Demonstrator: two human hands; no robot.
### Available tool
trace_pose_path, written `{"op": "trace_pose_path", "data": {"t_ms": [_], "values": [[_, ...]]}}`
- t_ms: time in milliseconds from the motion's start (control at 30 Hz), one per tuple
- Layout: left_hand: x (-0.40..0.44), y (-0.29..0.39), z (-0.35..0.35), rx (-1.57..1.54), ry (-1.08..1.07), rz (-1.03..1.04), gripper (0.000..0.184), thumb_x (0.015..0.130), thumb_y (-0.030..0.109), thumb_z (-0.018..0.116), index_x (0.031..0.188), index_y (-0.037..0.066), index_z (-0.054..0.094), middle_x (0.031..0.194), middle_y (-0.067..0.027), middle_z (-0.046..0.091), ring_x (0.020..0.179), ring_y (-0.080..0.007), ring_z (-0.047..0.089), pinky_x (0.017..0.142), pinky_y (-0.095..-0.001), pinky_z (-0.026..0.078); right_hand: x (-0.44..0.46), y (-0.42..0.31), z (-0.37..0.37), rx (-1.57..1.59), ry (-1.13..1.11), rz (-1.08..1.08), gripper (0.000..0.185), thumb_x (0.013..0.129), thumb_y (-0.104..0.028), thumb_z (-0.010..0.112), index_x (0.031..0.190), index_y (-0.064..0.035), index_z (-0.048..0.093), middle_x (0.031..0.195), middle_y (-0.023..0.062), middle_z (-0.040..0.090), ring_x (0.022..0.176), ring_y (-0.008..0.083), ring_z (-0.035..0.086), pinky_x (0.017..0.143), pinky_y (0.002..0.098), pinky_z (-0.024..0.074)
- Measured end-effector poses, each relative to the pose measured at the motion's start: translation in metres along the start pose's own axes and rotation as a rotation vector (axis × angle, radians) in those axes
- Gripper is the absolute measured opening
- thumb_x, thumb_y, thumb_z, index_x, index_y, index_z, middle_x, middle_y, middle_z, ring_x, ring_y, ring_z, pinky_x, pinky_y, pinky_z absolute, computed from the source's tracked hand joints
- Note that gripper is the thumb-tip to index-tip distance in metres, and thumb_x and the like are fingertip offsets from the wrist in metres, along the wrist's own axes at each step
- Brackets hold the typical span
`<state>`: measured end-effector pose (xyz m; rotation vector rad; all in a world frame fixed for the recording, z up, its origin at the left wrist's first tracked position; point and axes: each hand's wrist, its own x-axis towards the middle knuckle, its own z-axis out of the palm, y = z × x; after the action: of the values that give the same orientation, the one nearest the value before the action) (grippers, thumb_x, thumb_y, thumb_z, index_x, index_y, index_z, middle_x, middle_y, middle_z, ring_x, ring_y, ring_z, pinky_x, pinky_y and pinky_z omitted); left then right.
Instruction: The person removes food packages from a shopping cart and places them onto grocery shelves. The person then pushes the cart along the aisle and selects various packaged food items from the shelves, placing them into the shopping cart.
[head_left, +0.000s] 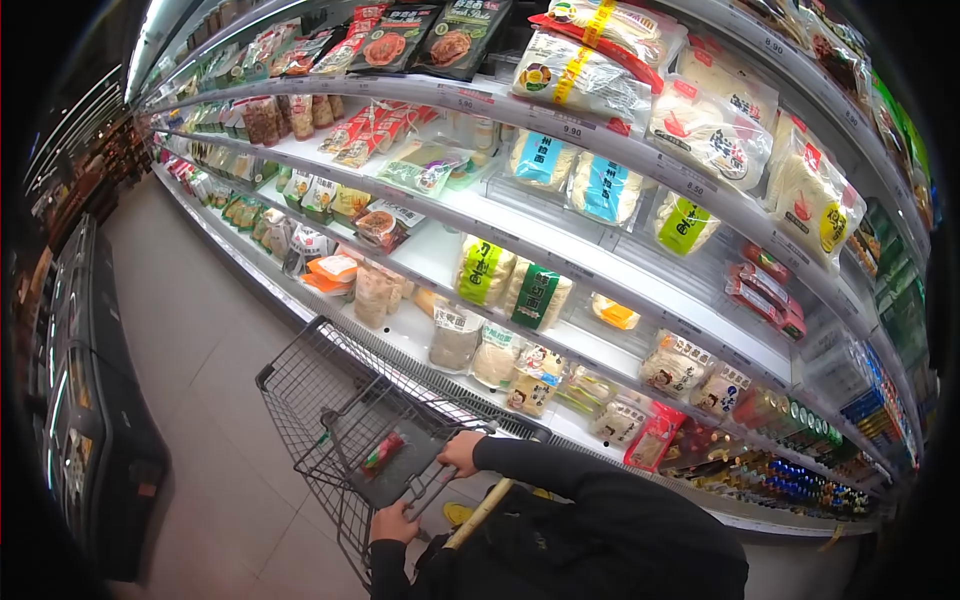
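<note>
My left hand (pixel 395 522) is closed round the near end of a shopping cart's handle bar. Farther along the same bar, my right hand (pixel 462 453) is wrapped round it too. The grey wire shopping cart (pixel 310 430) points away from me, alongside a chilled shelf. A small red package (pixel 382 452) lies on the dark grey panel (pixel 400 474) in front of the handle; I cannot make out its kind. Both forearms are in dark sleeves.
The refrigerated shelf (pixel 600 345) holds bagged noodles (pixel 538 297) and other packets, with price strips along its edges. Its lowest ledge runs close beside the cart. A dark cabinet or chest unit (pixel 105 400) stands on the left. Between them runs a grey tiled floor (pixel 200 400).
</note>
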<state>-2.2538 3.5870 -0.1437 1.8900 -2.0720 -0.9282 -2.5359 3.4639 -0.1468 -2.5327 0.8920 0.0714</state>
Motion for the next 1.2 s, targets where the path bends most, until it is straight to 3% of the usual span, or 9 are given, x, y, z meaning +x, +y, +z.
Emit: {"op": "trace_pose_path", "data": {"t_ms": [300,1200], "values": [[0.005,-0.003,-0.007,0.094,0.061,0.058,0.028,0.069,0.019,0.074,0.096,0.013,0.073,0.071,-0.0074,0.071,0.076,-0.0314,0.071,0.071,-0.0442,0.056,0.011,0.001,-0.004,-0.011,-0.022,-0.005,0.055,0.087,-0.064,0.064,0.092,-0.0095,0.07,0.078,0.0145,0.071,0.078,0.0395,0.071,0.067,0.0504,0.0559],[0.044,-0.032,-0.04,0.084,0.073,0.062,0.031,0.067,0.02,0.077,0.097,0.011,0.074,0.076,-0.0109,0.072,0.077,-0.0329,0.072,0.072,-0.045,0.057,0.064,0.004,-0.037,0.037,-0.058,0.065,0.045,0.084,-0.053,0.071,0.093,-0.0088,0.072,0.08,0.0155,0.072,0.082,0.0383,0.071,0.071,0.0496,0.0559]]}}
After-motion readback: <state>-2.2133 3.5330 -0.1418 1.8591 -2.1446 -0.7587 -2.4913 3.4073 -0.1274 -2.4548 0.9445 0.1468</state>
